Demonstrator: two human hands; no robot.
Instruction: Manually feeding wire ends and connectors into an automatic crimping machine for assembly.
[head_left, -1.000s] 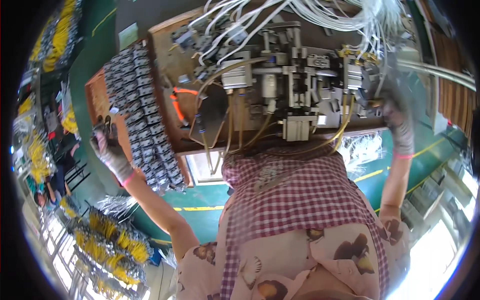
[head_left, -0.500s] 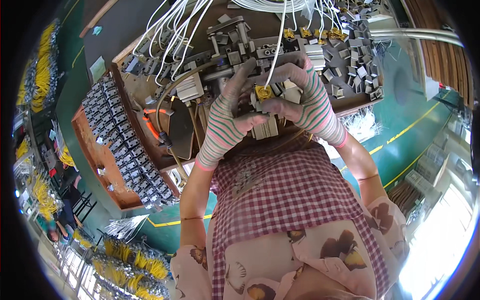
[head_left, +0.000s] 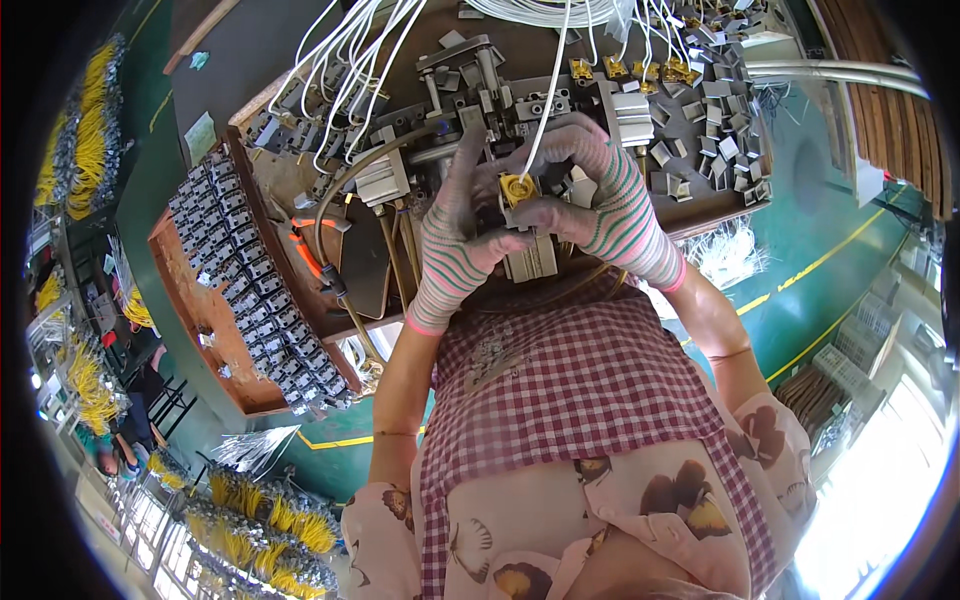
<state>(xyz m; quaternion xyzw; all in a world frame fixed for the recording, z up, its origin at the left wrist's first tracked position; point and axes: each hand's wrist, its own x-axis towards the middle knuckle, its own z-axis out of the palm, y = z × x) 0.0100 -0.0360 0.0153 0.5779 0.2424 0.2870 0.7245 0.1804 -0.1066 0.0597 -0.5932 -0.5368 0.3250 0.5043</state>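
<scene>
Both my hands wear striped gloves with grey-darkened fingers, over a metal clamping fixture (head_left: 485, 75) on the bench. My right hand (head_left: 595, 205) pinches a small square brass-coloured connector (head_left: 518, 188) between thumb and curled fingers. A white cable (head_left: 549, 110) rises from the connector's round top. My left hand (head_left: 452, 235) is at the connector's left side, index finger stretched up toward the fixture and thumb apart, pointing right below the connector. Its other fingers are partly hidden. Under the thumbs stands a ridged grey metal block (head_left: 532, 258).
Several small metal shells (head_left: 718, 140) lie scattered at right. White cables (head_left: 350, 60) hang over the far side. Orange-handled pliers (head_left: 308, 250) lie left, beside a wooden tray (head_left: 185, 300) with rows of metal parts. A hose (head_left: 330, 195) curves across the bench.
My left index finger has drawn back slightly to the left from the fixture. The connector has moved a little left in my right hand and tilted slightly.
</scene>
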